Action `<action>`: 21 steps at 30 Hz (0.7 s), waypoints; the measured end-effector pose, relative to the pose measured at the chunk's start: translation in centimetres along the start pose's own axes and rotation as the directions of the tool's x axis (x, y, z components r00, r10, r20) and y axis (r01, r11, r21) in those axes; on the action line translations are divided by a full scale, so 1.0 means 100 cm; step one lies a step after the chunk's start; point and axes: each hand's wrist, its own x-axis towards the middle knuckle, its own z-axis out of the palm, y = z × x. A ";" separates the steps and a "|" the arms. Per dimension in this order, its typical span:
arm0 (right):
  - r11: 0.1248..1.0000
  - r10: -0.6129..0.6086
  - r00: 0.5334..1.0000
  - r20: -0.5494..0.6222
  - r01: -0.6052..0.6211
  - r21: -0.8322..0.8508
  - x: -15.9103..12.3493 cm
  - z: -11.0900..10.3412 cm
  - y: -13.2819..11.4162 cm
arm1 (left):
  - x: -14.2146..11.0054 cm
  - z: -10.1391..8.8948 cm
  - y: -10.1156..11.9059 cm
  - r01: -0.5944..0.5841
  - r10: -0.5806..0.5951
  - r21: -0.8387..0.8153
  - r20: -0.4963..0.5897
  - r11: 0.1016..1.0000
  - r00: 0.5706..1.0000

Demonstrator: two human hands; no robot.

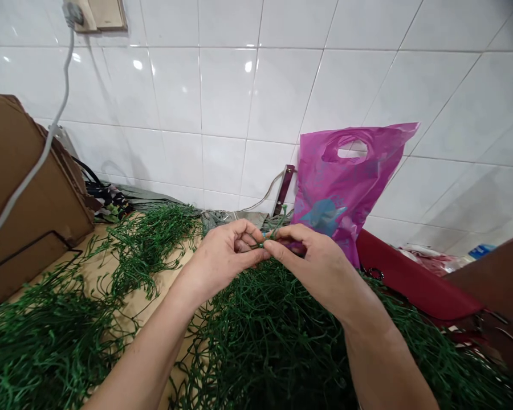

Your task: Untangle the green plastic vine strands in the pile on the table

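My left hand (228, 250) and my right hand (310, 253) meet in the middle of the view, fingertips nearly touching. Between them they pinch a thin green plastic stem (260, 245), with a small bluish bit near the left fingertips. One end of the stem, with a pale green tip, sticks up past the right fingers. Just below both hands spreads a large heap of dark green plastic stems (277, 330), thin and curly with small knobbed ends. My forearms cover part of this heap.
More green stems lie in piles (47, 341) at the left on a tan surface (130, 302). A cardboard box (25, 193) stands far left, a grey cable (62, 102) hanging before it. A purple plastic bag (342, 188) leans on the tiled wall, beside a red object (414, 279).
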 end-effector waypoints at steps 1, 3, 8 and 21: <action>0.997 0.022 0.999 0.043 -0.025 0.071 0.002 0.003 0.001 | 0.000 -0.001 0.000 -0.004 0.004 0.021 -0.003 1.000 1.000; 0.968 0.051 0.993 0.108 -0.076 0.239 0.006 0.007 0.004 | 0.000 -0.003 -0.001 -0.004 0.005 0.079 -0.014 0.997 1.000; 0.795 0.088 0.980 0.176 -0.176 0.581 0.009 0.010 0.007 | 0.000 -0.005 -0.003 -0.043 0.042 -0.059 -0.027 0.997 0.999; 0.785 0.152 0.985 0.084 -0.172 0.595 0.011 0.005 0.013 | 0.002 -0.002 -0.001 -0.003 -0.005 -0.091 -0.077 0.996 0.997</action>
